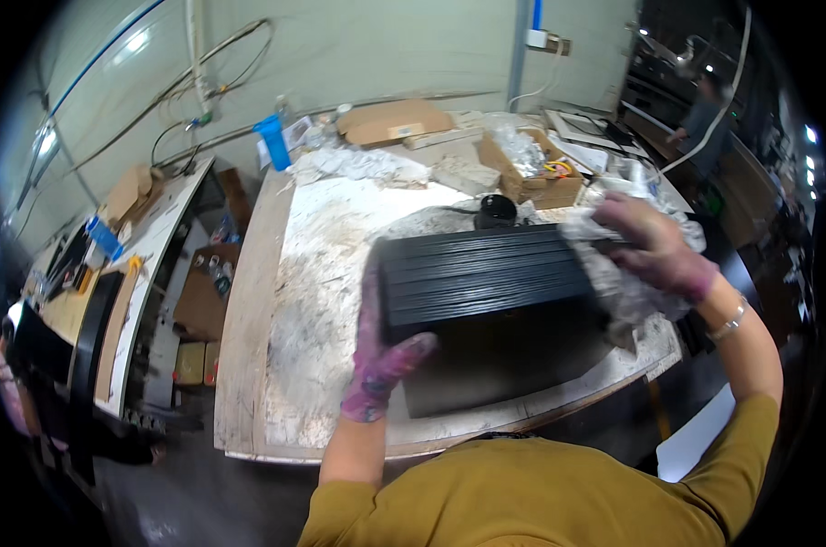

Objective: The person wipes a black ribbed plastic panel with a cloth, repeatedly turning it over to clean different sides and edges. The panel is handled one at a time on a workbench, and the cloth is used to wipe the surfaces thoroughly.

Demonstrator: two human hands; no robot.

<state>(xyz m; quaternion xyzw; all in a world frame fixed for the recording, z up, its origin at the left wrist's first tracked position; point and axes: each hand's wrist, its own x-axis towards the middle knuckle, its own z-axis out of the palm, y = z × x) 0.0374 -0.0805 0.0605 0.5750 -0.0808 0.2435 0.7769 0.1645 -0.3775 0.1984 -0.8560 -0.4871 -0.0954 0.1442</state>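
Note:
A stack of thin black flat panels (486, 273) stands on edge on the stained worktable (326, 273), tilted toward me. My left hand (381, 351), in a purple-stained glove, grips the stack's left end from below. My right hand (655, 246), also gloved, presses a crumpled clear plastic wrap (627, 287) against the stack's right end. A dark flat sheet (504, 369) lies on the table under the stack.
A small black round container (496, 211) sits just behind the stack. Cardboard boxes (397, 121), one open with plastic inside (531, 169), and a blue container (273, 141) line the table's back. Another bench (126, 273) stands left. A person (700, 114) stands far right.

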